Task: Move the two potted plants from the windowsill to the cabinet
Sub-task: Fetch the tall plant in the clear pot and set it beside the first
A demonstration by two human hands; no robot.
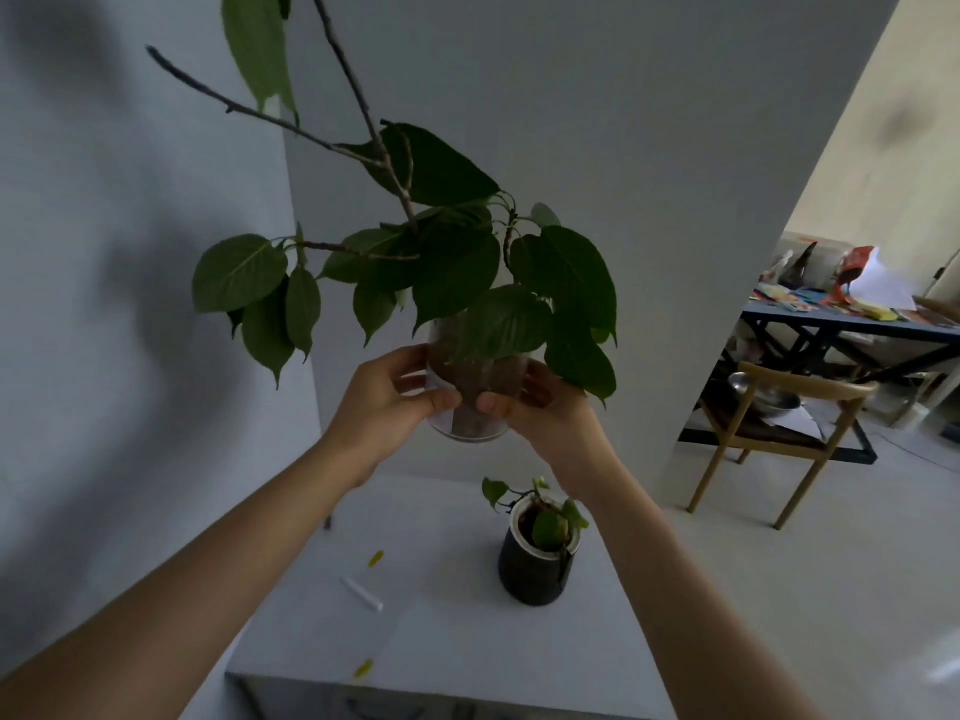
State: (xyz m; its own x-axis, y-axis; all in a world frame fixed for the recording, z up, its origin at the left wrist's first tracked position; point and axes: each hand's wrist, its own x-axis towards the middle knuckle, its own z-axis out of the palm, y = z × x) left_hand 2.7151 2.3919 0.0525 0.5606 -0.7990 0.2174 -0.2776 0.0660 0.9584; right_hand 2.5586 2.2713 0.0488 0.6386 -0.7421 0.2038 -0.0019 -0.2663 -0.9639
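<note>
A tall leafy plant in a clear glass pot point(470, 402) hangs in the air above the white cabinet point(426, 631). My left hand point(387, 402) grips the pot's left side and my right hand point(540, 407) grips its right side, thumbs toward me. Long bare branches and dark green leaves rise up and to the left, hiding the pot's upper rim. A small plant in a dark pot with a white inner rim point(537, 553) stands upright on the cabinet top, below and slightly right of the held pot.
A white pen-like stick point(362, 593) and two small yellow bits point(375, 558) lie on the cabinet top left of the dark pot. White walls close in behind and left. At the right stand a wooden chair point(779, 423) and a cluttered dark table point(852, 324).
</note>
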